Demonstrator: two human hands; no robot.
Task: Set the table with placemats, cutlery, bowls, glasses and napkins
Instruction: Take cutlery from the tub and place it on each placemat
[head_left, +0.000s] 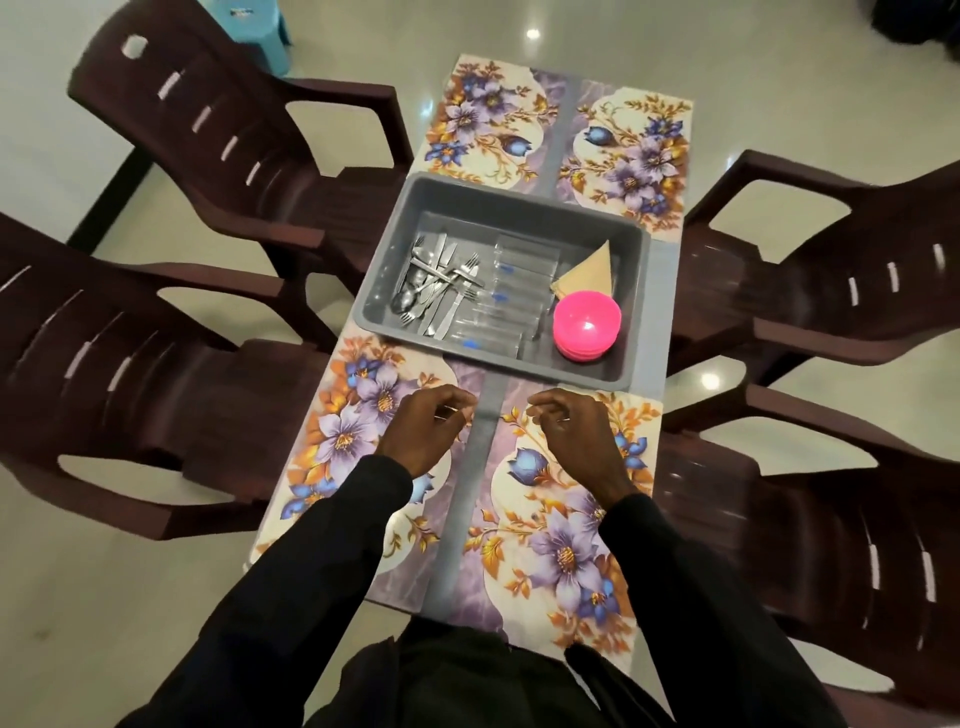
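Four placemats laid around tray. Cutlery, glasses, napkins and bowls are inside it, central, likely for reach. Left hand and right hand are just nearside of the tray, fingers curled at the mats' inner edges. Cannot tell if pinching.

Maroon plastic chairs stand on a glossy pale floor, perhaps a blue stool beyond.

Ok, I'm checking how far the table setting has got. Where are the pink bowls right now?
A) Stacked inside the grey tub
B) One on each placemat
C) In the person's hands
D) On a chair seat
A: the pink bowls sit as one stack in a corner of the grey tub, next to the napkins. The placemats carry no bowls.
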